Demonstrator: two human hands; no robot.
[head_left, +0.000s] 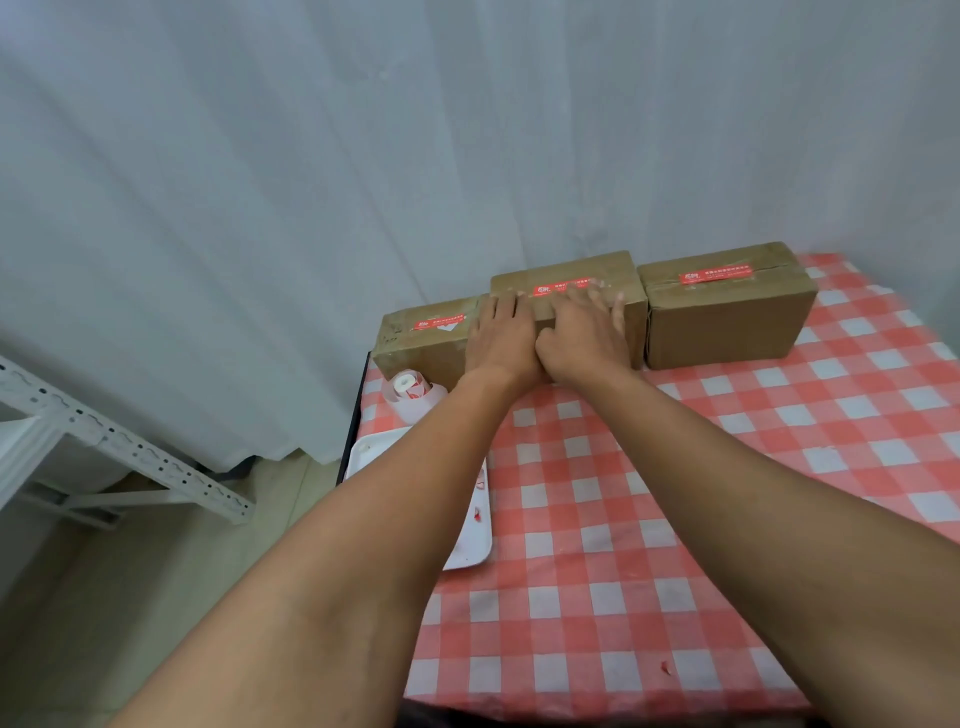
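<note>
**A:** Head view. Where's the work?

**B:** Far side of the table, on the checked cloth (727, 467). Three brown cartons stand in a row against the curtain (363, 156). Both hands are on the middle box (571, 267).

**A:** Hand state?

**B:** The left hand (501, 338) lies flat, fingers straight and close together, over the near top edge at the box's left end. The right hand (582, 332) is just beside it, and the two touch near the thumbs. Its fingers are spread and pressed down on the top face. Neither hand pinches anything. The right thumb looks tucked in, but that can't be told for sure.

**A:** What's under the fingers?

**B:** A red label (550, 289) running along the top of the middle box. The right fingertips cover part of it. The left fingertips reach its left end.

**A:** Box pose?

**B:** Flat on the cloth, long side facing the person. The left box (423, 338) and the right box (727, 306) sit just beside it. Whether they touch it can't be told. Each has its own red label on top.

**A:** Anything else on the table?

**B:** A label roll (410, 392) stands near the left edge, just in front of the left box. A white tray (467, 540) lies nearer the person at the same edge, with red scraps in it. The left forearm crosses over the tray.

**A:** Off the table?

**B:** A metal rack (104, 431) stands at lower left on the floor, in front of the curtain.
</note>
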